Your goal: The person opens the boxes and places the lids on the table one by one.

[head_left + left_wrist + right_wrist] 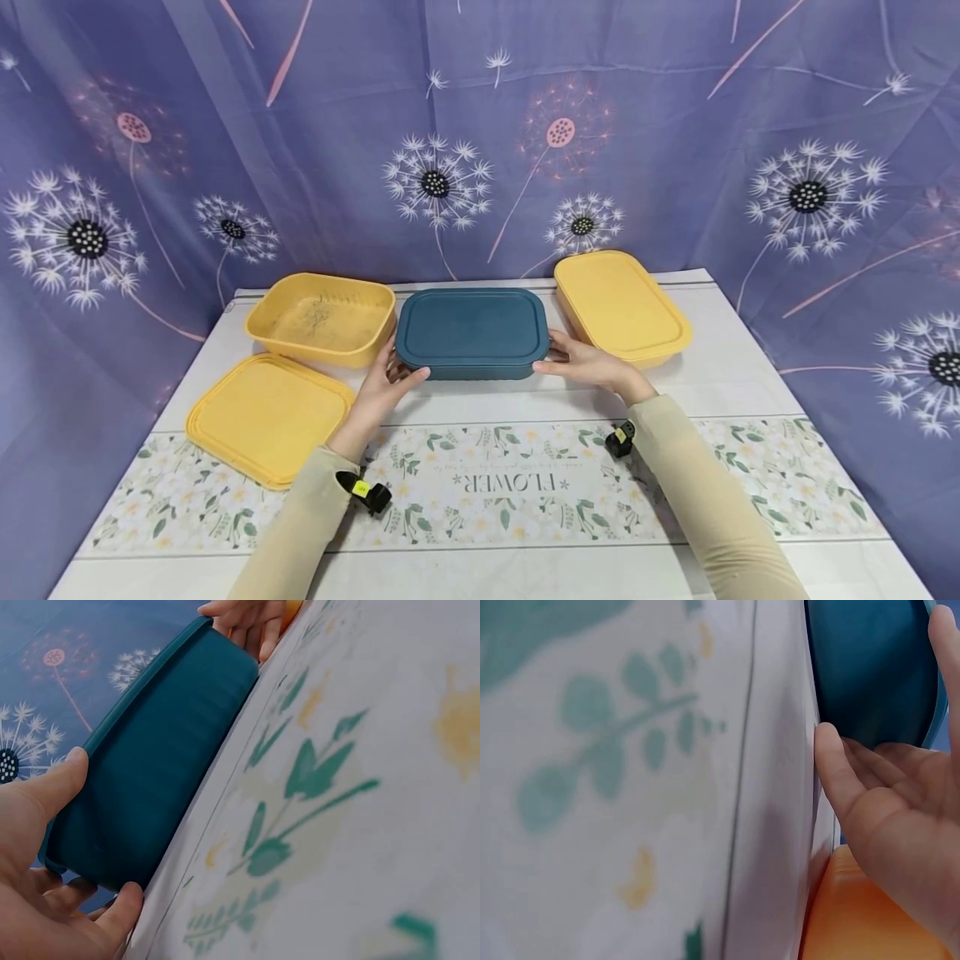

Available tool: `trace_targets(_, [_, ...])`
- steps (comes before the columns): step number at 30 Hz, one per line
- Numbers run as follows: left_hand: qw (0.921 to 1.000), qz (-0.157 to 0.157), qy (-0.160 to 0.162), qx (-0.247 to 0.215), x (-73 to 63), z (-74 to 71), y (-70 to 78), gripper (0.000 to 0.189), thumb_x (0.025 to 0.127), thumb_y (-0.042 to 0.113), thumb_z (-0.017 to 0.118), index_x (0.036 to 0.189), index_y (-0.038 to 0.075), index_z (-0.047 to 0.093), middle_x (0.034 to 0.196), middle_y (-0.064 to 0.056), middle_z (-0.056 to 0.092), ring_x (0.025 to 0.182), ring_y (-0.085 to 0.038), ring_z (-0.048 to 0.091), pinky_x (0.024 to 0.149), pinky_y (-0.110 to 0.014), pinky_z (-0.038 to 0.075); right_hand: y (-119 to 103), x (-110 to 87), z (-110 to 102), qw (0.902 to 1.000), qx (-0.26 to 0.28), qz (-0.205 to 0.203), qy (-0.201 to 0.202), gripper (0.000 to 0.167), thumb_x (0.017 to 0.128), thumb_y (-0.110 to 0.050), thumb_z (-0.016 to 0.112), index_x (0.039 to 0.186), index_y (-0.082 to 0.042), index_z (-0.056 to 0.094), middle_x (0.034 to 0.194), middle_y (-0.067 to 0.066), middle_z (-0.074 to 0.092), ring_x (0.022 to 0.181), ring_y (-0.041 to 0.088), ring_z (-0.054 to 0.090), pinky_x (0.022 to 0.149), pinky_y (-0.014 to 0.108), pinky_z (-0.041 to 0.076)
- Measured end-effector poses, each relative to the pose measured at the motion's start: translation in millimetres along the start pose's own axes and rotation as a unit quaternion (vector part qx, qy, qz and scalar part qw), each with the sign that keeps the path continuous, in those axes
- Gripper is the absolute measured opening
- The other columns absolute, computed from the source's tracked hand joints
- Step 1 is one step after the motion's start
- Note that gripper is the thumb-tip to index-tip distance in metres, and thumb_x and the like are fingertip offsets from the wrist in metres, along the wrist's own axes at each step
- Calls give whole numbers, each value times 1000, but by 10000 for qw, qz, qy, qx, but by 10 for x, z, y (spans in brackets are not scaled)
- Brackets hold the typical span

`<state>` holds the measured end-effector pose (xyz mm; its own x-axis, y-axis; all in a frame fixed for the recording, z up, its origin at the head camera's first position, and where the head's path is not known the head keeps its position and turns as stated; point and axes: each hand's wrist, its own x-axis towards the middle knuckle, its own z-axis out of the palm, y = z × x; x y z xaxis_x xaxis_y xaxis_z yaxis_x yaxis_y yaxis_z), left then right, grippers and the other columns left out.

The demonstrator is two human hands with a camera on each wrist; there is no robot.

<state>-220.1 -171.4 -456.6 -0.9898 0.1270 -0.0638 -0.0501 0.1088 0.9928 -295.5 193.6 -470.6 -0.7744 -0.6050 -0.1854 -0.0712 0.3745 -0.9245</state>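
A dark teal food storage container with its lid on sits at the back middle of the table, between both hands. My left hand holds its left end, the thumb at the front corner of the lid and the other fingers around the side. At the opposite end, my right hand grips the container with its thumb near the front right corner. In the left wrist view, the container's smooth front wall shows, with fingertips low along its end. The right wrist view has fingers under the rim and beside the wall.
Left of the teal container stands an uncovered yellow container, dark marks on its inside. A loose yellow lid lies before it, next to my left forearm. A yellow lidded container stands at the back right. A purple dandelion curtain hangs behind the table.
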Motion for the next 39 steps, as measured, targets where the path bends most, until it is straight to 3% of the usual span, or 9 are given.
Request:
trace_targets(7, [9996, 158, 98, 193, 0, 6, -37, 93, 97, 14, 69, 163, 13, 4, 165, -17, 21, 147, -38, 28, 114, -51, 36, 2, 19, 8, 9998, -22, -166, -111, 75, 102, -29, 63, 162, -16, 20, 158, 10, 38, 146, 27, 35, 117, 47, 32])
trace_targets(11, [9992, 220, 212, 250, 63, -14, -179, 95, 97, 17, 71, 163, 15, 3, 163, -18, 26, 145, -37, 32, 114, -52, 36, -12, 16, 10, 9999, -28, -78, -68, 77, 101, -32, 64, 162, -14, 19, 159, 10, 36, 147, 27, 34, 117, 45, 32])
trace_targets(16, [9979, 398, 269, 424, 120, -32, -344, 81, 97, 26, 71, 162, 17, 23, 155, -15, 42, 136, -32, 45, 109, -49, 41, -25, 6, 11, 9997, 105, -104, -176, 80, 101, -27, 65, 163, -13, 16, 162, 13, 31, 148, 30, 30, 118, 47, 30])
trace_targets(19, [9973, 537, 201, 459, 127, -30, -375, 75, 97, 27, 70, 159, 16, 29, 154, -13, 43, 136, -30, 45, 110, -48, 40, -37, -10, 13, 9996, 140, -98, -238, 82, 100, -24, 66, 163, -14, 14, 163, 12, 29, 148, 31, 29, 118, 48, 29])
trace_targets(22, [9972, 609, 150, 410, 117, -19, -357, 75, 98, 25, 69, 160, 14, 28, 157, -13, 38, 141, -31, 41, 114, -48, 36, -38, -21, 15, 9997, 110, -84, -212, 83, 100, -25, 67, 163, -15, 14, 162, 12, 30, 148, 31, 29, 118, 49, 29])
trace_targets(29, [9971, 459, 177, 587, -44, 37, -59, 72, 100, 18, 67, 158, 2, 28, 155, -21, 39, 140, -37, 41, 113, -48, 39, -22, -18, 13, 10000, 3, 3, -96, 83, 99, -29, 67, 163, -18, 16, 161, 10, 33, 148, 29, 31, 118, 47, 31])
trace_targets(32, [9966, 408, 231, 681, -66, 45, -19, 71, 100, 19, 67, 157, 2, 30, 154, -22, 40, 141, -37, 41, 113, -47, 39, -30, -15, 14, 9999, -16, 26, -98, 83, 100, -31, 66, 163, -16, 15, 161, 12, 33, 148, 30, 30, 118, 48, 30])
trace_targets(34, [9962, 454, 258, 700, -60, 45, -26, 70, 100, 19, 66, 157, 0, 29, 155, -23, 39, 141, -38, 40, 114, -48, 38, -35, -12, 13, 9999, -8, 94, -60, 83, 99, -33, 67, 163, -17, 16, 161, 11, 32, 148, 29, 31, 118, 47, 30])
trace_targets(39, [9963, 489, 419, 566, 80, 12, -244, 71, 100, 29, 67, 157, 5, 32, 157, -18, 38, 144, -33, 38, 116, -43, 35, -46, -6, 13, 9997, 7, 239, 58, 82, 99, -37, 66, 163, -19, 18, 161, 8, 33, 148, 26, 32, 119, 46, 30])
